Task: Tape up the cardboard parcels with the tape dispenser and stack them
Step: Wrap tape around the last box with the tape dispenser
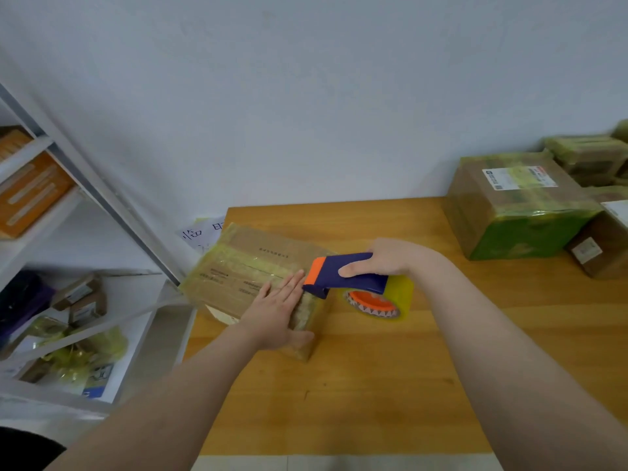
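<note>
A flat cardboard parcel [244,266] wrapped in yellowish tape lies at the left end of the wooden table [373,385], partly overhanging its left edge. My left hand [277,309] presses flat on the parcel's near right corner, fingers straight. My right hand [384,258] grips the blue and orange tape dispenser [343,275], whose orange front edge meets the parcel's right end just beyond my left fingertips. Its roll of yellowish clear tape [380,299] hangs below the handle on the right.
Several taped parcels [516,205] are stacked at the table's far right corner, one with a white label. A white shelf unit [68,232] stands left of the table, holding orange boxes, small cartons and crumpled tape. The wall runs behind.
</note>
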